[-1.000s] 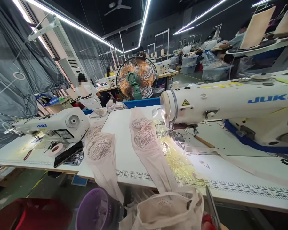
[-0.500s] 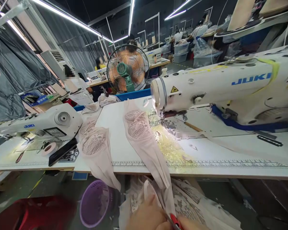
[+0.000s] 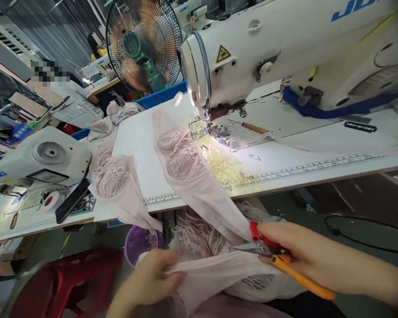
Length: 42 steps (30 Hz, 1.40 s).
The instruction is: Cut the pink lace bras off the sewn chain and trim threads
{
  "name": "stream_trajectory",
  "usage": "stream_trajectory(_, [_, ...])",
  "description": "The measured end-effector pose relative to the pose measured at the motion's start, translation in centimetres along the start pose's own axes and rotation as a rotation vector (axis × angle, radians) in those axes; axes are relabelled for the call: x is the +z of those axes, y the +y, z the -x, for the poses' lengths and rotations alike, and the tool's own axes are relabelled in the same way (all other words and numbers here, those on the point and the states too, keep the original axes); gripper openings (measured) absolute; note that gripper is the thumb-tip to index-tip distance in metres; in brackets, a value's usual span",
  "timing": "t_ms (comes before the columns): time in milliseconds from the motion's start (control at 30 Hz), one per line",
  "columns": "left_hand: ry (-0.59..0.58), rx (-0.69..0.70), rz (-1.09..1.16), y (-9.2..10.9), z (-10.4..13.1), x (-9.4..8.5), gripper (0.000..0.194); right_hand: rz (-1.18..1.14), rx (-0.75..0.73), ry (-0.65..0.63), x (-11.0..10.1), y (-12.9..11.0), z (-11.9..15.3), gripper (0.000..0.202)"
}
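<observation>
At the lower middle, my left hand [image 3: 155, 276] is closed on the edge of a pale pink lace bra [image 3: 215, 269], its band stretched out to the right. My right hand [image 3: 295, 247] grips scissors [image 3: 250, 248] with red on the handle, blades pointing left just over that stretched fabric. An orange handle [image 3: 301, 278] sticks out below the same hand; whether it belongs to the scissors I cannot tell. Another pink lace bra [image 3: 185, 163] lies on the sewing table and hangs over its front edge towards the scissors.
A white sewing machine [image 3: 252, 57] stands at the right, a second machine [image 3: 49, 154] at the left. One more bra [image 3: 116, 181] drapes over the table edge. Below are a purple basket [image 3: 142, 245] and a red stool [image 3: 66, 282]. A fan [image 3: 144, 48] stands behind; a person sits beyond.
The view has tilted down and closer. My hands, together at the bottom edge before, are now apart, with the fabric stretched from my left hand and the scissors plainly visible in my right.
</observation>
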State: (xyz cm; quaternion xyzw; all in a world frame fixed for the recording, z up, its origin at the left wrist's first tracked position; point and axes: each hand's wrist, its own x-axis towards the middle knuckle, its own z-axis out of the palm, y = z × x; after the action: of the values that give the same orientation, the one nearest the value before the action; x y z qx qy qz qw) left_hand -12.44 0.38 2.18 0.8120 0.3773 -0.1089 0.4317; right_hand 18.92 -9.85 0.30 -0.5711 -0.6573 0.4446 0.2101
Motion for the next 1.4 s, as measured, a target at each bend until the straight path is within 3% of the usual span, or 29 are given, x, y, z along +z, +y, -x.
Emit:
stream_trajectory(133, [-0.038, -0.035, -0.152, -1.1, -1.2, 0.6, 0.010, 0.004, -0.045, -0.063, 0.1, -0.4, -1.3, 0.018])
stream_trajectory(267, [0.056, 0.113, -0.268, 0.4, -2.7, 1.1, 0.025, 0.001, -0.060, -0.051, 0.3, -1.0, -1.9, 0.016])
stream_trajectory(400, [0.112, 0.381, -0.063, 3.6, -4.8, 2.4, 0.025, 0.010, -0.078, -0.056, 0.0, -2.0, -2.1, 0.014])
stream_trajectory(500, [0.197, 0.479, 0.212, 5.3, -6.2, 3.6, 0.017, 0.053, -0.103, -0.097, -0.7, -2.9, -2.3, 0.011])
stream_trajectory(600, [0.190, 0.411, 0.571, 5.8, -7.2, 4.4, 0.019, 0.096, -0.104, -0.113, -1.7, -3.3, -2.6, 0.015])
stream_trajectory(767, [0.017, 0.180, 0.979, 5.4, -7.6, 4.4, 0.035, 0.102, -0.084, -0.112, -2.9, -3.4, -3.1, 0.016])
stream_trajectory(1000, [0.070, 0.064, 0.994, 5.7, -7.7, 4.1, 0.037, 0.132, -0.054, -0.125, -3.0, -3.9, -3.7, 0.019])
stream_trajectory(1400, [0.092, 0.039, 0.952, 6.6, -7.8, 4.2, 0.047, 0.109, -0.061, -0.071, -2.4, -3.8, -3.7, 0.021])
